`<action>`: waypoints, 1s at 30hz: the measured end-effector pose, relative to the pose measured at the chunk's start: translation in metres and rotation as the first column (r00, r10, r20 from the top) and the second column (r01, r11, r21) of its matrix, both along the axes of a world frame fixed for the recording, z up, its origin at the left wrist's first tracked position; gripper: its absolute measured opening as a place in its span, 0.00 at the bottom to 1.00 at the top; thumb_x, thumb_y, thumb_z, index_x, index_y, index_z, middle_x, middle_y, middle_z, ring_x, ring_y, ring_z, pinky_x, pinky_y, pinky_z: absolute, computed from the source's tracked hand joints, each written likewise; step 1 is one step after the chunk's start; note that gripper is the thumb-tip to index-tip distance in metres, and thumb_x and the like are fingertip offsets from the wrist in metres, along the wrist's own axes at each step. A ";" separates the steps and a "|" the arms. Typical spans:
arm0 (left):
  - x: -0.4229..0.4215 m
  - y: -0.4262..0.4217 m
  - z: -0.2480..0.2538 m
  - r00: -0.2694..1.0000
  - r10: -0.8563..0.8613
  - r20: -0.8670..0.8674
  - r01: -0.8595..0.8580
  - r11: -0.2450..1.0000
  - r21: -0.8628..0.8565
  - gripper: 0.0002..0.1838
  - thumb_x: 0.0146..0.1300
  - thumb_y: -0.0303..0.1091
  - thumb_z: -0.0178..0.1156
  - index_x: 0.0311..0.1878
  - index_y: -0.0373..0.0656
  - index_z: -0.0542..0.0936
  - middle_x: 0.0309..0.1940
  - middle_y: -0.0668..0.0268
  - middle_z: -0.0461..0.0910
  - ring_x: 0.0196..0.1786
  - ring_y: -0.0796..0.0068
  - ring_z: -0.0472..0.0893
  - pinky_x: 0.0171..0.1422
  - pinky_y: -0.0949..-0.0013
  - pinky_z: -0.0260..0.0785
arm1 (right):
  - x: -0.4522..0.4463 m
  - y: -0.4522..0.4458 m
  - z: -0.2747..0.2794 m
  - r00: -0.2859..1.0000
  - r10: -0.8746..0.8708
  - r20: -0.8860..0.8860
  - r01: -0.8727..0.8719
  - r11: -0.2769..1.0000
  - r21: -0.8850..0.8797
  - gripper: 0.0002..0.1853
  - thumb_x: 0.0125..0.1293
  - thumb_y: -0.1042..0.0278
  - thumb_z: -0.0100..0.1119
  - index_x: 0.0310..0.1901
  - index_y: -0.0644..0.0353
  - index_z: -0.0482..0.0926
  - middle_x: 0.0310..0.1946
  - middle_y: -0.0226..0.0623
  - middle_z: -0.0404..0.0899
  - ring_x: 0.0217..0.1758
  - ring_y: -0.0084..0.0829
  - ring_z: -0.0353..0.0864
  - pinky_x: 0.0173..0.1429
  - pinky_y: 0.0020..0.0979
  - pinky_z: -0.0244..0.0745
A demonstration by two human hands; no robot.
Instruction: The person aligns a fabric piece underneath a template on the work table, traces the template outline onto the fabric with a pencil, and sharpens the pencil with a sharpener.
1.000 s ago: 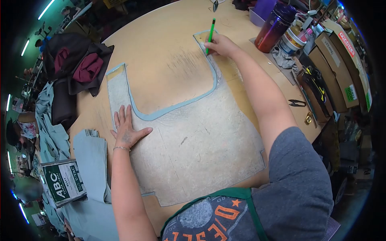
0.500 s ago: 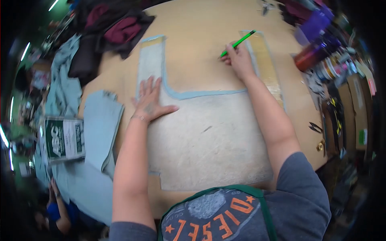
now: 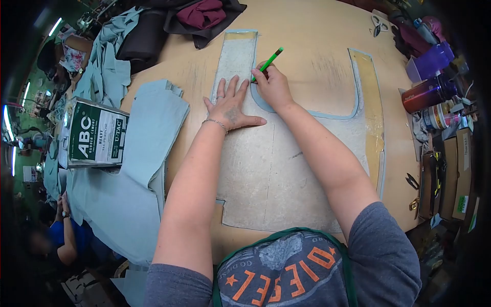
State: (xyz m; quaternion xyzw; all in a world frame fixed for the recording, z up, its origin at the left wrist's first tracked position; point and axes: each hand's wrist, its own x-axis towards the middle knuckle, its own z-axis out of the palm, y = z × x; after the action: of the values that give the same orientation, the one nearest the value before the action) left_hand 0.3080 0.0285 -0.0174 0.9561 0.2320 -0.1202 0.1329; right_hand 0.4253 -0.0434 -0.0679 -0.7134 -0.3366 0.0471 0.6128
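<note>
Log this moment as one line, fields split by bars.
Left hand: spread on worn grey U-shaped sheet | right hand: holding slim green pencil, tip by sheet's inner edge | nearby: boxy green-white cement can

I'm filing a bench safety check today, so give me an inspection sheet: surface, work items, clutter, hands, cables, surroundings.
Surface: tan table, dark scribble marks near the far side.
Work items: grey template lying flat; green pencil at its inner edge.
Clutter: rubber cement can and pale blue fabric at left; scissors at the far side; tumbler and boxes at right.
Hands: left hand spread on the template; right hand gripping the pencil.
Cables: nothing seen clearly; picture edges are dark.
Surroundings: another person's forearm at lower left.
</note>
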 end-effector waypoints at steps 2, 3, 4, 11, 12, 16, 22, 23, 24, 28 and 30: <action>0.000 0.000 0.000 1.000 0.000 -0.003 0.000 1.000 0.002 0.64 0.22 0.71 0.62 0.67 0.57 0.46 0.68 0.65 0.38 0.70 0.59 0.33 0.61 0.32 0.31 | -0.006 -0.005 0.003 0.998 0.020 0.058 -0.018 0.999 -0.040 0.09 0.58 0.67 0.54 0.34 0.65 0.72 0.25 0.42 0.75 0.28 0.32 0.75 0.33 0.29 0.69; 0.000 0.000 0.001 1.000 0.001 -0.002 -0.001 1.000 0.000 0.64 0.22 0.71 0.62 0.67 0.57 0.46 0.68 0.66 0.38 0.70 0.59 0.33 0.61 0.32 0.31 | -0.014 -0.013 0.010 0.995 0.052 0.085 -0.046 0.996 -0.078 0.10 0.58 0.66 0.54 0.34 0.65 0.72 0.26 0.45 0.75 0.31 0.40 0.75 0.35 0.33 0.69; -0.001 0.000 0.001 1.000 0.002 -0.001 -0.002 1.000 -0.004 0.64 0.23 0.71 0.63 0.67 0.57 0.46 0.68 0.66 0.38 0.70 0.59 0.32 0.61 0.32 0.31 | -0.022 -0.023 0.017 0.990 0.085 0.110 -0.071 0.990 -0.118 0.11 0.57 0.64 0.54 0.34 0.65 0.73 0.28 0.48 0.75 0.33 0.47 0.74 0.38 0.37 0.69; 0.000 -0.001 0.002 1.000 0.003 0.000 -0.003 1.000 0.006 0.62 0.25 0.68 0.64 0.67 0.55 0.47 0.68 0.67 0.38 0.70 0.60 0.33 0.62 0.33 0.30 | -0.010 -0.130 0.038 0.983 0.117 0.143 -0.055 0.924 -0.380 0.09 0.58 0.65 0.53 0.33 0.62 0.72 0.27 0.47 0.74 0.31 0.46 0.74 0.37 0.36 0.68; 0.000 -0.001 0.002 1.000 0.006 -0.002 -0.006 1.000 0.014 0.62 0.25 0.67 0.64 0.67 0.55 0.47 0.68 0.67 0.38 0.70 0.60 0.33 0.62 0.33 0.30 | -0.001 -0.150 0.042 0.992 0.059 0.112 -0.004 0.898 -0.440 0.08 0.59 0.65 0.53 0.33 0.62 0.72 0.27 0.46 0.74 0.31 0.45 0.74 0.37 0.35 0.69; 0.000 -0.004 0.002 1.000 0.009 0.002 -0.009 1.000 0.025 0.62 0.25 0.66 0.65 0.67 0.55 0.47 0.68 0.68 0.38 0.70 0.61 0.33 0.62 0.33 0.31 | 0.037 -0.225 0.041 0.996 -0.073 0.056 0.089 0.914 -0.395 0.09 0.61 0.66 0.51 0.34 0.64 0.72 0.24 0.40 0.75 0.29 0.33 0.74 0.38 0.30 0.69; 0.004 -0.007 0.004 0.999 0.021 -0.038 -0.019 0.999 0.043 0.62 0.26 0.62 0.67 0.67 0.56 0.45 0.69 0.70 0.35 0.70 0.62 0.31 0.61 0.32 0.32 | 0.112 -0.247 0.025 0.990 -0.141 0.002 0.133 0.927 -0.350 0.10 0.60 0.66 0.53 0.38 0.64 0.71 0.27 0.35 0.75 0.30 0.25 0.74 0.37 0.25 0.69; 0.004 -0.007 0.004 0.999 0.016 -0.036 -0.015 0.999 0.046 0.62 0.27 0.62 0.67 0.67 0.56 0.45 0.69 0.70 0.35 0.70 0.62 0.32 0.60 0.32 0.32 | 0.125 -0.243 0.023 0.989 -0.145 -0.030 0.127 0.936 -0.328 0.11 0.60 0.65 0.53 0.38 0.64 0.71 0.27 0.35 0.75 0.30 0.24 0.74 0.37 0.25 0.69; 0.004 -0.007 0.004 0.999 0.015 -0.036 -0.013 0.999 0.048 0.62 0.27 0.61 0.67 0.67 0.56 0.45 0.68 0.70 0.36 0.70 0.62 0.32 0.60 0.32 0.33 | 0.138 -0.238 0.022 0.987 -0.145 -0.064 0.119 0.944 -0.307 0.11 0.60 0.65 0.53 0.39 0.64 0.71 0.27 0.35 0.75 0.30 0.24 0.75 0.37 0.26 0.69; 0.005 -0.007 0.002 0.999 0.019 -0.038 -0.017 0.999 0.050 0.61 0.28 0.60 0.68 0.67 0.56 0.46 0.68 0.69 0.37 0.70 0.60 0.33 0.59 0.31 0.33 | 0.178 -0.207 0.021 0.979 -0.187 -0.081 0.165 0.961 -0.224 0.12 0.60 0.64 0.53 0.39 0.64 0.71 0.27 0.35 0.76 0.30 0.24 0.76 0.35 0.25 0.72; 0.006 -0.008 0.001 0.999 0.019 -0.030 -0.017 0.998 0.055 0.60 0.28 0.58 0.68 0.66 0.56 0.46 0.68 0.68 0.38 0.70 0.60 0.34 0.59 0.31 0.34 | 0.202 -0.190 0.015 0.975 -0.222 0.027 0.222 0.954 -0.203 0.11 0.60 0.64 0.53 0.38 0.64 0.71 0.27 0.35 0.76 0.28 0.23 0.76 0.33 0.24 0.73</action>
State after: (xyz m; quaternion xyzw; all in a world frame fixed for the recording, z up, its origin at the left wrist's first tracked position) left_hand 0.3135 0.0208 -0.0166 0.9552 0.2459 -0.1271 0.1044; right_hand 0.6269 -0.2336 -0.0527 -0.8060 -0.2489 0.0111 0.5370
